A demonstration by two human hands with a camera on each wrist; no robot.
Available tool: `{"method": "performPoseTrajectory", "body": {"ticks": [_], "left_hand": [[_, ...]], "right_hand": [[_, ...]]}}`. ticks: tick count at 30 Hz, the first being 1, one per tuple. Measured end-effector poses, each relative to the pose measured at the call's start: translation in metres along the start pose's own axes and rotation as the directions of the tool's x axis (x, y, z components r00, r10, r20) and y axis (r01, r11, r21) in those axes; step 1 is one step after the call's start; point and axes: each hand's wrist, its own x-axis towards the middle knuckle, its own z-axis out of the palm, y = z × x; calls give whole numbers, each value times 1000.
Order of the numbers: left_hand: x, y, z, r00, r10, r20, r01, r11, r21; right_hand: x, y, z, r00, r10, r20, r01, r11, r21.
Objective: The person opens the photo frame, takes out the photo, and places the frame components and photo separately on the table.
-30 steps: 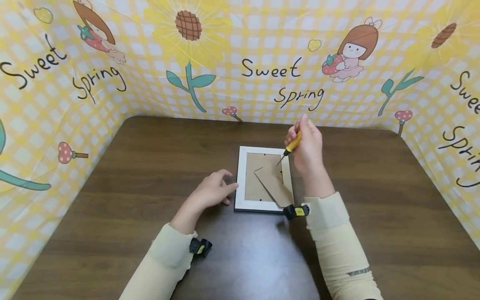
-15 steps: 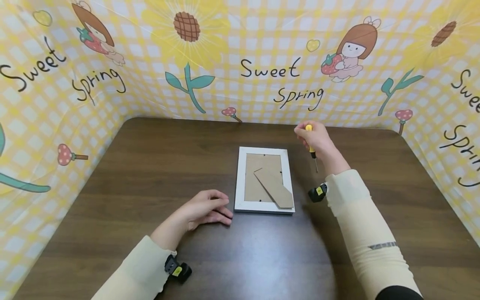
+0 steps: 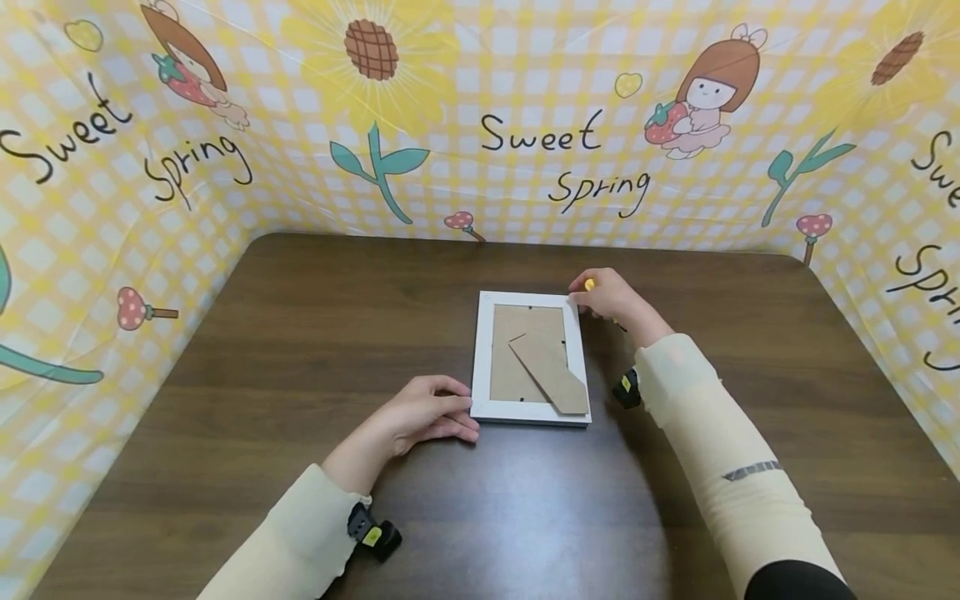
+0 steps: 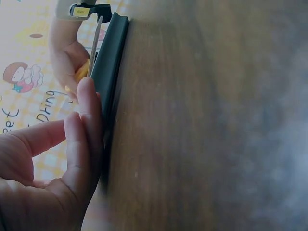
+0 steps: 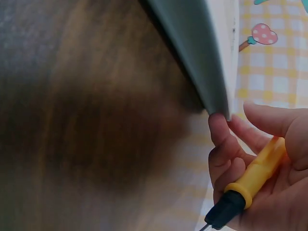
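1. Tabletop [image 3: 300, 333]: dark brown, wood-grain surface, grain running side to side; far corners rounded.
2. Gingham cloth [image 3: 525, 50]: yellow and white, lightly creased, rising behind the tabletop's far edge and along its left and right sides.
3. Print above the tabletop's far edge: sunflowers [image 3: 371, 50] with teal leaves, a cartoon figure [image 3: 703, 96] with a strawberry, yellow heart [image 3: 628, 85], pink spotted motif [image 3: 458, 220] lowest.
4. Black lettering [image 3: 540, 133], "Sweet Spring", behind the tabletop; repeated at both sides.
5. Light: pale, diffuse reflection [image 3: 525, 508] on the tabletop's near middle.
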Motion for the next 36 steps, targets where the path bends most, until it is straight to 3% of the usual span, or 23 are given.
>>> {"method": "performPoseTrajectory", "body": {"ticks": [16, 36], "left_hand": [[10, 6, -3, 1000, -21, -20, 21, 999, 36], [16, 8, -8, 1000, -13, 17, 12, 997, 78]], "right_hand": [[-1, 5, 2, 1000, -19, -18, 19, 1000, -23], [-8, 14, -1, 1000, 7, -14, -7, 1000, -29]]}}
